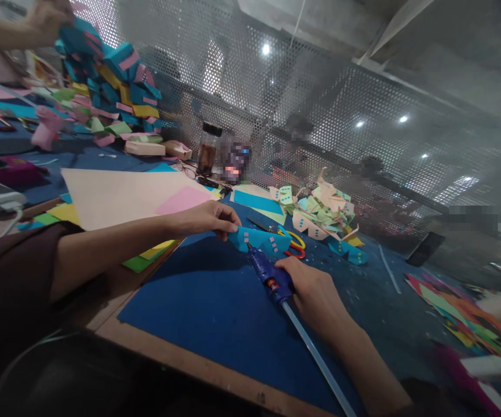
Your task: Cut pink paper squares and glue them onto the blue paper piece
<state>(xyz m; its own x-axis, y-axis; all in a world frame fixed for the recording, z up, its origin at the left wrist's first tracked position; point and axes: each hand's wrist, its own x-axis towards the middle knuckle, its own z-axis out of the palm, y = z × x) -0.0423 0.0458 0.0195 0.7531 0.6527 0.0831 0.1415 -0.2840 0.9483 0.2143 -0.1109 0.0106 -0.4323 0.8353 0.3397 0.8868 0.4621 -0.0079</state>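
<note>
Between the thumb and fingers of my left hand (211,221) is the left end of a blue paper cutout (259,239) with small pink squares on it. My right hand (313,284) grips a blue hot glue gun (270,272), its nozzle at the cutout's lower left edge; I cannot tell whether it touches. A long clear glue stick (315,350) sticks out of the gun's back end. Just behind the cutout lie scissors (299,242) with yellow and red handles, partly hidden by it.
Cut paper shapes (324,205) are heaped behind my right hand. Paper sheets (106,194) lie to the left, near a lidded jar (209,147). Another person's hand (50,20) is at a blue, pink and yellow paper pile (115,81). Coloured strips (463,313) lie at right.
</note>
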